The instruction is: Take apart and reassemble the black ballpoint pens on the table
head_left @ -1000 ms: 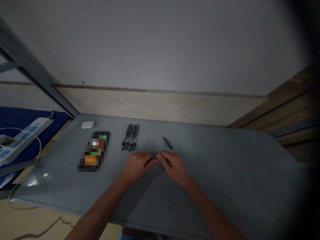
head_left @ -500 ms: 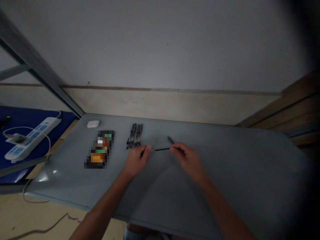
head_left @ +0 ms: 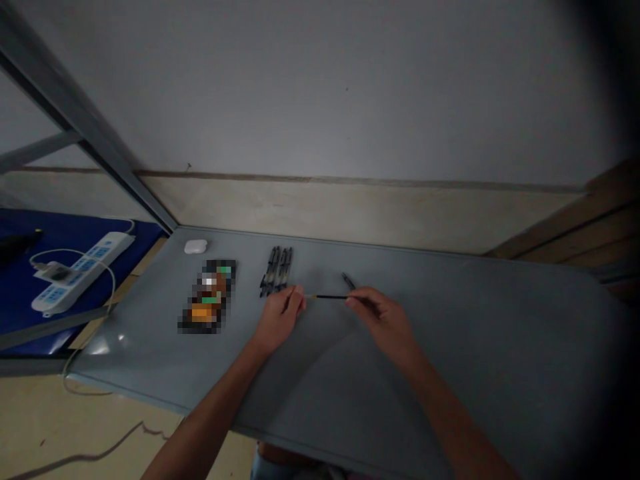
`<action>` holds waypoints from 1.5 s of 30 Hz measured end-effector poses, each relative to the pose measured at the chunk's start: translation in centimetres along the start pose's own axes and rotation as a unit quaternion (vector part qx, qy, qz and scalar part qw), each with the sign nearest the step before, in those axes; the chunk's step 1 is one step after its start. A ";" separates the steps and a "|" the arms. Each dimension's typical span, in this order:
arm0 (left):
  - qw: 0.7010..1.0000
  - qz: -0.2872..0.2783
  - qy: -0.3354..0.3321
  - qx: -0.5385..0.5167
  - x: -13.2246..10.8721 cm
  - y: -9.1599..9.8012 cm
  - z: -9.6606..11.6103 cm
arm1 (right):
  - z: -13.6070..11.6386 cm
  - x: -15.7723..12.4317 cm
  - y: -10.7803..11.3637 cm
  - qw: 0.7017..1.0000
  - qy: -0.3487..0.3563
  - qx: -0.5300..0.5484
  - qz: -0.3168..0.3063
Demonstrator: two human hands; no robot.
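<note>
Well, our left hand [head_left: 279, 320] and right hand [head_left: 384, 321] grasp a slim black pen [head_left: 330, 297] between their fingertips, holding it over the table [head_left: 480, 333], just beside a dark pen [head_left: 349, 281] and near a row of pens [head_left: 276, 272]. The packet's [head_left: 207, 297] label is too blurred to read.

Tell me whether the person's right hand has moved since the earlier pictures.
Yes: the right hand has moved rightward, farther from the row of black pens lying on the table.
</note>
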State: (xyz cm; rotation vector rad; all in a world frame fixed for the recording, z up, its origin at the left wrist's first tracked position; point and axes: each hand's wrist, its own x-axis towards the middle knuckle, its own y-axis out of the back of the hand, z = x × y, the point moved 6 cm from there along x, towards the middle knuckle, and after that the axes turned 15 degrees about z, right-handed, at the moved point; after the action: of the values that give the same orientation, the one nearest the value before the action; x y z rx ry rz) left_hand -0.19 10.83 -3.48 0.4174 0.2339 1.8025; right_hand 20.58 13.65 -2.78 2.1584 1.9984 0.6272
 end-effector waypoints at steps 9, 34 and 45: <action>0.999 -0.003 -0.031 0.019 -0.2 -0.2 -0.1 | 0.1 -0.3 -0.1 0.999 -0.016 -0.003 -0.037; 0.998 0.007 -0.041 0.049 -0.3 -0.2 0.0 | 0.1 -0.3 -0.4 0.999 -0.011 0.008 -0.041; 0.997 0.004 -0.055 0.045 -0.3 0.1 0.7 | 0.3 -0.5 -0.6 0.998 -0.032 0.017 -0.054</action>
State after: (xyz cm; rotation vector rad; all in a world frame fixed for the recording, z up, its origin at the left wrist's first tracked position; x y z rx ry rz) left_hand 0.07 10.45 -2.83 0.5801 0.2382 1.7750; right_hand 20.14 13.31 -3.37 2.0443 2.0898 0.5049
